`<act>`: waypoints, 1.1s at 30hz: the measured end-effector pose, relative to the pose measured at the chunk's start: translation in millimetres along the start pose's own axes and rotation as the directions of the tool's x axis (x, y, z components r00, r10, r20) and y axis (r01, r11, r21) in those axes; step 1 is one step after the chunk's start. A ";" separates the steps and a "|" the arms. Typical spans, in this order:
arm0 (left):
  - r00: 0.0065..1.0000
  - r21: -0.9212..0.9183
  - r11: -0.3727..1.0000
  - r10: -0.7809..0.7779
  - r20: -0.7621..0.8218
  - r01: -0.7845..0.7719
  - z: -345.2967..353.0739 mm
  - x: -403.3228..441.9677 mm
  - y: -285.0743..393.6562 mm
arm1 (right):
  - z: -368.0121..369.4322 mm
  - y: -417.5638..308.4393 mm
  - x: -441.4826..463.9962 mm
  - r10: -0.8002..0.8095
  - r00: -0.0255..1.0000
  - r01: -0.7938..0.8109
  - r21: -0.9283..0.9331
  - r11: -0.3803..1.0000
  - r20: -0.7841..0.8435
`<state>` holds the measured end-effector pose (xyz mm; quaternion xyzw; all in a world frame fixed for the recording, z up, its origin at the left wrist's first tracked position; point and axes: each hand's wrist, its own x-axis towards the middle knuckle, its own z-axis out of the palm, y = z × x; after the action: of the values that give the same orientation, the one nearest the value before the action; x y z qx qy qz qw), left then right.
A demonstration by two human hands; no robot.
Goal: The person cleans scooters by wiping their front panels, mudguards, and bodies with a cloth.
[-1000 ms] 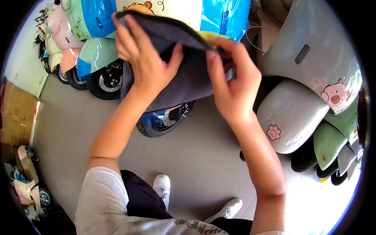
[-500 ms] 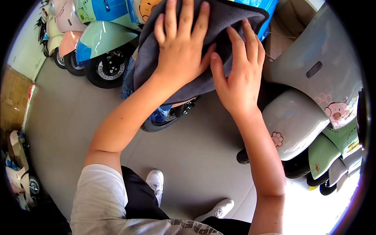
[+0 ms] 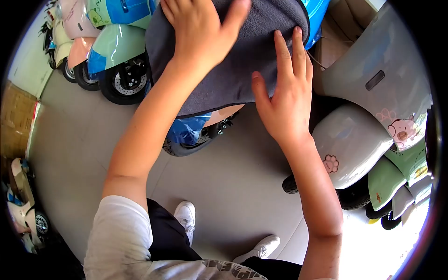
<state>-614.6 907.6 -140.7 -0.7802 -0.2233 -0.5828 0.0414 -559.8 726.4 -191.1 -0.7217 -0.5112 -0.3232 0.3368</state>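
A dark grey cloth (image 3: 238, 77) with a black edge lies spread over the front of a scooter, hiding most of it. Below the cloth show the scooter's front wheel (image 3: 186, 148), a strip of orange body and some blue film (image 3: 189, 130). On the cloth's upper left rests my left hand (image 3: 200, 32), its thumb spread away and its fingertips cut off by the top edge. My right hand (image 3: 287, 88) lies at the cloth's right side, fingers stretched out and apart, fingertips touching the fabric.
A grey scooter (image 3: 359, 144) with pink bear and paw prints stands close on the right, a green scooter (image 3: 387, 184) beyond it. More scooters, one with a mint fender (image 3: 119, 44), line the upper left. Cardboard (image 3: 18, 116) leans at the far left.
The cloth has been spread flatter and wider to the left, its folds smoothed. My left hand has moved up and left; my right hand has barely shifted.
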 end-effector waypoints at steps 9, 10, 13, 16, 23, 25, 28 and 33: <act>0.863 -0.314 0.877 0.445 0.239 -0.364 -21.4 -25.8 17.2 | -6.5 5.8 -7.3 0.024 0.998 -0.026 0.023 0.999 0.052; 0.838 -0.425 0.837 0.479 0.263 -0.345 -24.8 -27.5 10.3 | -8.1 8.0 -7.1 0.008 0.997 -0.010 0.036 0.999 0.071; 0.840 -0.412 0.748 0.535 -0.088 -0.520 -14.5 -19.3 -13.9 | -15.0 7.5 -6.0 0.042 0.990 -0.052 0.073 0.996 0.138; 0.875 -0.398 0.782 0.456 -0.160 -0.480 -16.9 -14.9 -20.6 | -14.8 5.9 -6.5 0.058 0.989 -0.073 0.105 0.992 0.138; 0.969 -0.161 0.963 0.190 -0.155 -0.215 -32.9 -3.5 -45.0 | -17.2 4.4 -5.0 0.062 0.992 -0.069 0.055 0.996 0.113; 0.989 -0.224 0.965 0.121 -0.088 -0.139 -35.8 -1.1 -55.3 | -18.5 5.3 -5.0 0.067 0.988 -0.074 0.044 0.996 0.138; 0.977 -0.181 0.962 0.193 -0.087 -0.206 -41.2 5.3 -68.0 | -18.4 4.9 -5.1 0.051 0.990 -0.057 0.045 0.997 0.129; 0.941 -0.263 0.908 0.282 -0.187 -0.325 -38.7 10.3 -64.1 | -17.6 2.5 -4.7 0.063 0.989 -0.068 0.031 0.997 0.136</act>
<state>-672.2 955.6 -131.5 -0.7588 -0.0076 -0.6505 0.0328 -560.9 709.0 -185.3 -0.7522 -0.5145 -0.2530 0.3248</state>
